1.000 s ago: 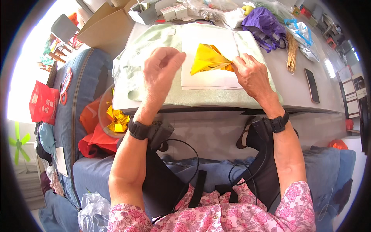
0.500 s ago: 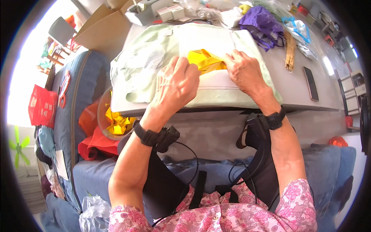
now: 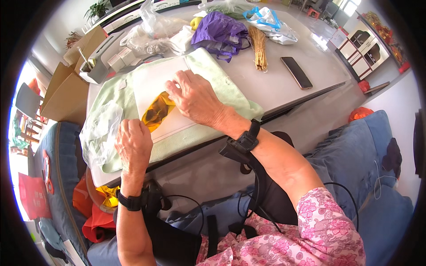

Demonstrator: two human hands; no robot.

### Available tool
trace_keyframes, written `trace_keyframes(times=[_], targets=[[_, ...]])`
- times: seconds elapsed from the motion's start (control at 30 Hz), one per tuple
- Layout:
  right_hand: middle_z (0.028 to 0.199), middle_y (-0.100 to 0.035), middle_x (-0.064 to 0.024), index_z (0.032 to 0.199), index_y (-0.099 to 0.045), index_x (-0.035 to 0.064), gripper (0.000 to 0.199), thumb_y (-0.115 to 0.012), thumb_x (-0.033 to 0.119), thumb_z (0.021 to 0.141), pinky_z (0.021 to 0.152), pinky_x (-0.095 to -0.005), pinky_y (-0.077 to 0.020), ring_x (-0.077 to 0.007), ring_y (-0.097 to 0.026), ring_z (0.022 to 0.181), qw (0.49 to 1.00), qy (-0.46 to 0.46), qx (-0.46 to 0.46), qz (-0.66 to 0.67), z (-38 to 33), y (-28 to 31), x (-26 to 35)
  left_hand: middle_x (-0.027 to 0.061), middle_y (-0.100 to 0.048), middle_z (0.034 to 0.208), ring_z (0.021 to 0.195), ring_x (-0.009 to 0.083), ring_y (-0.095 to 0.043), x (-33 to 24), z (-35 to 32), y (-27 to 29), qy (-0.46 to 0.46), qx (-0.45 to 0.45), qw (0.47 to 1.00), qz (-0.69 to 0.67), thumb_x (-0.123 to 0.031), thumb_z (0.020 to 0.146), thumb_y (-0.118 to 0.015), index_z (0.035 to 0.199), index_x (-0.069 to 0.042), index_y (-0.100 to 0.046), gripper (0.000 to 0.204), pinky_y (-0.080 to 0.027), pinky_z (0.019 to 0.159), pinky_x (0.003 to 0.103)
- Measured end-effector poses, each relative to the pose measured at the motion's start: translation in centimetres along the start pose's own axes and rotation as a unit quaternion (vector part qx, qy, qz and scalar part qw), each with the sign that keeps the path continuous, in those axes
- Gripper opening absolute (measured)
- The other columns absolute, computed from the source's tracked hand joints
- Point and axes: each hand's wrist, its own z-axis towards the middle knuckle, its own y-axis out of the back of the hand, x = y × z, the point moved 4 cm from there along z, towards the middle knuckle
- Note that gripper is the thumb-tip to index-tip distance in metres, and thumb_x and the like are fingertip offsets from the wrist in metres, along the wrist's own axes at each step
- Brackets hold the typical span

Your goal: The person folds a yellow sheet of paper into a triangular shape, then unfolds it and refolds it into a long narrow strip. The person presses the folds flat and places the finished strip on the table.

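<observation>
A shiny piece of folded gold foil paper (image 3: 158, 111) stretches slantwise between my two hands, with its middle exposed. My left hand (image 3: 134, 144) has its fingers closed at the paper's lower left end. Higher up, my right hand (image 3: 195, 98) pinches the opposite end between thumb and fingers. Beneath the paper lies a flat white board (image 3: 148, 84) on a pale green cloth (image 3: 213, 71). A crumpled clear plastic bag (image 3: 100, 133) rests beside my left hand. Below it, a container (image 3: 91, 188) partly hidden by my left arm holds more gold foil pieces (image 3: 108, 195).
The table (image 3: 266, 80) carries a purple bag (image 3: 219, 33), a straw bundle (image 3: 258, 46), a phone (image 3: 296, 72) and a blue-and-white bag (image 3: 273, 25). A grey organizer (image 3: 94, 68) and cardboard box (image 3: 69, 91) stand at the far left. Blue sofa sections (image 3: 350, 150) flank the table.
The view has turned right, so the table appears tilted. The gold paper now stretches diagonally between my hands; my right hand is higher and my left hand lower.
</observation>
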Motion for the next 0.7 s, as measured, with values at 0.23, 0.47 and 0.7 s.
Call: trace_keyframes(times=[0.23, 0.47, 0.7], targets=[[0.088, -0.055, -0.0119, 0.093, -0.057, 0.0044, 0.018, -0.068, 0.014, 0.083, 0.066, -0.04, -0.0473, -0.0284, -0.058, 0.079, 0.97, -0.159, -0.006, 0.181, -1.2, 0.2, 0.8, 0.0108, -0.062, 0.069, 0.065, 0.0229, -0.059, 2.8, -0.2, -0.5, 0.266, -0.006, 0.947, -0.183, -0.007, 0.081, -0.066, 0.08, 0.0, -0.065, 0.006, -0.048, 0.065, 0.034], [0.072, -0.063, -0.0089, 0.084, -0.066, 0.0001, 0.035, -0.068, 0.034, 0.089, 0.056, -0.0299, -0.0459, -0.0162, -0.059, 0.064, 0.797, -0.401, 0.192, 0.408, -2.7, -2.8, 1.9, 0.0055, -0.064, 0.071, 0.066, 0.0111, -0.057, 2.7, -0.7, -1.6, 0.351, -0.005, 0.888, -0.298, -0.01, 0.085, -0.064, 0.087, 0.004, -0.069, 0.015, -0.047, 0.063, 0.028], [0.068, -0.063, -0.0036, 0.081, -0.065, 0.0006, 0.033, -0.066, 0.033, 0.089, 0.049, -0.0265, -0.0475, -0.0114, -0.06, 0.06, 0.658, -0.486, 0.195, 0.541, -3.8, -4.2, 2.6, 0.008, -0.066, 0.067, 0.064, 0.0109, -0.058, 1.4, -1.1, -2.3, 0.425, 0.035, 0.822, -0.379, -0.011, 0.082, -0.064, 0.083, 0.006, -0.069, 0.018, -0.049, 0.062, 0.029]])
